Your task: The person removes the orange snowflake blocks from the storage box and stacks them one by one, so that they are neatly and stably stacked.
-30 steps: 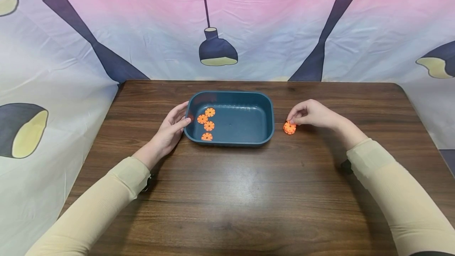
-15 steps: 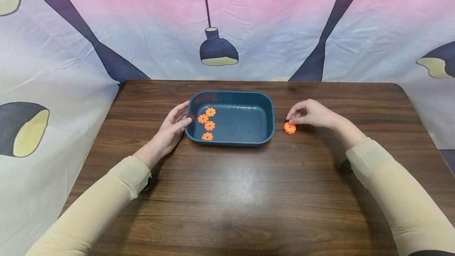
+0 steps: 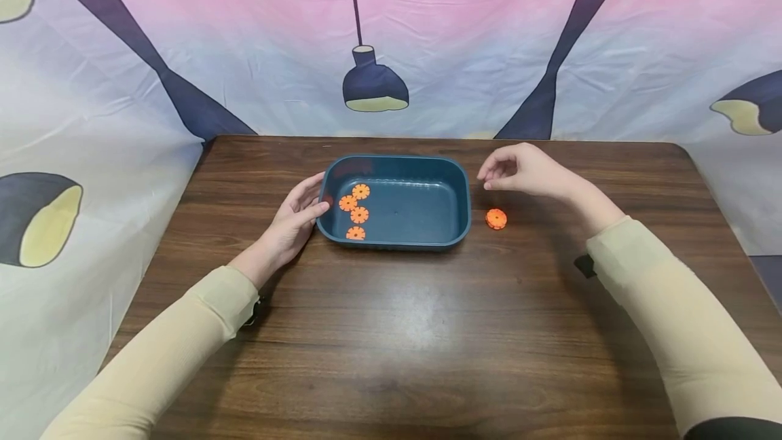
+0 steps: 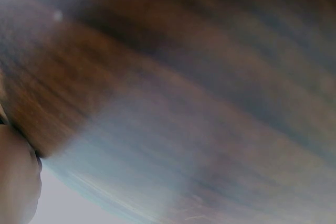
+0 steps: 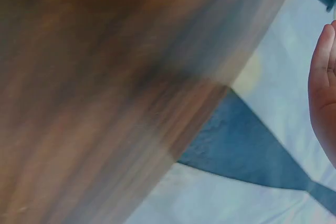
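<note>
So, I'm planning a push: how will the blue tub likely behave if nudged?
The blue tub seems stiff: it looks undistorted where the left hand grips it. Low and wide, it is unlikely to tip. The orange discs lie flat inside and might slide.

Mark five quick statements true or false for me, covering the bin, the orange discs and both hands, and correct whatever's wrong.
1. The left hand grips the left end of the dark blue bin. True.
2. The orange discs in the bin lie toward its right end. False: they lie toward its left end.
3. Four orange discs show inside the bin. True.
4. The right hand is touching the orange disc on the table. False: in the head view, the right hand is clear of the disc on the table.
5. The bin stands upright, with its open side up. True.
</note>
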{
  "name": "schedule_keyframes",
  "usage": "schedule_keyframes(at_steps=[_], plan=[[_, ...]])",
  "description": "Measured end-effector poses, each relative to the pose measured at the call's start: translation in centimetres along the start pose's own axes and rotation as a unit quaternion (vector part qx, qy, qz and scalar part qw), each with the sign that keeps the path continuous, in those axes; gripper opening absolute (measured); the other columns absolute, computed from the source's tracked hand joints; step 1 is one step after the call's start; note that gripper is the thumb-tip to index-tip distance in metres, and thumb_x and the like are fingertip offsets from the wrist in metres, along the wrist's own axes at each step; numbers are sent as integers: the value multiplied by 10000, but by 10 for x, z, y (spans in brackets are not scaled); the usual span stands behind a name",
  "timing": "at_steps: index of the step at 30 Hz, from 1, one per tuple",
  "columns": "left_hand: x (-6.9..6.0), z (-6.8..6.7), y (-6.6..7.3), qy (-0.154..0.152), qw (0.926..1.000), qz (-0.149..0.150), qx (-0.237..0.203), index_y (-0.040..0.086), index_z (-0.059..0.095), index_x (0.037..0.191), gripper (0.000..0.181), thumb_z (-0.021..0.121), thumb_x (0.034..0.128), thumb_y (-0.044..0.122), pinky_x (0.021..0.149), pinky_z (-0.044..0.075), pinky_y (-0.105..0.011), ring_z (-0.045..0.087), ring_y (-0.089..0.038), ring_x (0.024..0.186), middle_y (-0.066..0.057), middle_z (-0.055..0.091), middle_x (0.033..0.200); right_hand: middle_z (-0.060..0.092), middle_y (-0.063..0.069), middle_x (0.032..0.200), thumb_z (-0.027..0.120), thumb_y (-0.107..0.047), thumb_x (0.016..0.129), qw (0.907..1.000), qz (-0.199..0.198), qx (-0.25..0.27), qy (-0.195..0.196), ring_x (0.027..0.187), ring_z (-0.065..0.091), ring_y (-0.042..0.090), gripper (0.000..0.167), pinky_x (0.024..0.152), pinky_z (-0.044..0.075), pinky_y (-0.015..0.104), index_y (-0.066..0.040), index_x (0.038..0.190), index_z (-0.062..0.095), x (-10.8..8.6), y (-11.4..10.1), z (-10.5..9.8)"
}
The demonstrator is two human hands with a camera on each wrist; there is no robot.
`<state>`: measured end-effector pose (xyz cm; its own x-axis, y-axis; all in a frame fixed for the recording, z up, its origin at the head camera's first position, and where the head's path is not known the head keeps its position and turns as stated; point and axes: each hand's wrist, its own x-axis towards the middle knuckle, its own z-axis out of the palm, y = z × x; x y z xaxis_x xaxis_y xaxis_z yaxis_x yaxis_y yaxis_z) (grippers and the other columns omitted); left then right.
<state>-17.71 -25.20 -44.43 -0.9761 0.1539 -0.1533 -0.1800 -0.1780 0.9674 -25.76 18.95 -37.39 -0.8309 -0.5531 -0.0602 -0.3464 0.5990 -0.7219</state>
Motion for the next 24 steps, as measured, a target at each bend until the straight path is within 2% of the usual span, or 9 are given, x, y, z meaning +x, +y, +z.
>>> schedule_keyframes(at_steps=[5, 9, 17, 24], plan=[[-1, 0, 0, -7, 10000, -22, -42, 263, 513, 1516, 530, 573, 1059, 3, 1067, 446, -181, 458, -120, 1353, 70, 514, 1475, 752, 90, 996, 784, -38, 945, 9996, -235, 157, -17, 874, 676, 113, 134, 801, 565, 198, -54, 1078, 782, 12, -19, 5], [0, 1, 0, -47, 10000, 23, -67, 249, 504, 1531, 541, 573, 1057, 0, 1067, 450, -184, 463, -117, 1347, 72, 522, 1460, 757, 122, 1030, 767, -19, 956, 9977, -606, 282, -102, 860, 683, 99, 145, 780, 564, 214, -2, 1100, 771, 22, -32, 13], [1, 0, -1, -65, 10000, 46, 0, 239, 487, 1547, 551, 558, 1061, -10, 1060, 456, -176, 476, -100, 1330, 98, 533, 1431, 755, 108, 967, 784, -35, 945, 9950, -786, 489, -373, 863, 667, 153, 149, 807, 568, 217, 21, 1081, 764, 46, -53, 43], [2, 0, -2, -43, 10000, 2, 14, 239, 491, 1541, 541, 545, 1068, -18, 1064, 455, -176, 460, -115, 1354, 79, 519, 1459, 757, 121, 1005, 780, -46, 949, 9906, -1044, 556, -691, 885, 667, 191, 164, 812, 565, 255, 29, 1094, 760, 62, -63, 68]])
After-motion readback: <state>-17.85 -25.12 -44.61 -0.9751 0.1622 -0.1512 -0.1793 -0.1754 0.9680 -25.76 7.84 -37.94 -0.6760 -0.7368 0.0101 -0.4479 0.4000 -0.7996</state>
